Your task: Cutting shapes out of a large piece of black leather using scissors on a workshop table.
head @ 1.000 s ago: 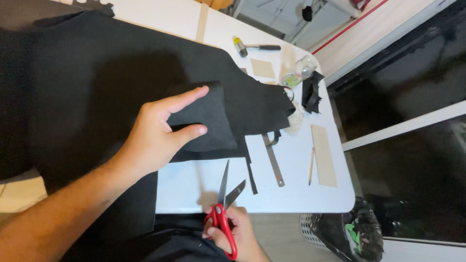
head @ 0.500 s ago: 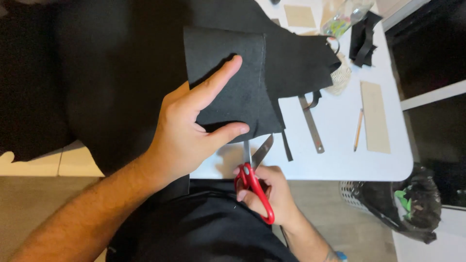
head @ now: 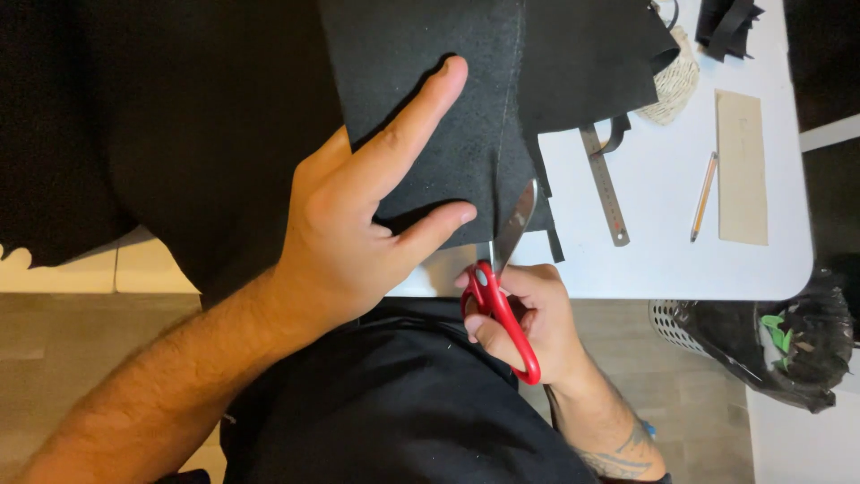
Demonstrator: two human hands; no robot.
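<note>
While my left hand point(head: 358, 233) lies flat on the black sheet point(head: 269, 116), fingers spread, forefinger and thumb pinning the folded flap point(head: 430, 116) at the frame's upper middle, I judge the cut has only just begun. That sheet covers most of the white table point(head: 663, 260), from upper left to centre. My right hand point(head: 528, 323), lower centre, is clamped through the red scissors point(head: 497, 300); the blades look slightly parted at the flap's lower edge, under a pale line, though dark on dark makes this hard to read. Next, I would say, the blades must follow that line while my palm keeps the layers from slipping. At upper right lie a plain tan card strip point(head: 742, 166), a steel ruler point(head: 605, 184) and a pencil point(head: 704, 195). I can make out no packages or labels.
</note>
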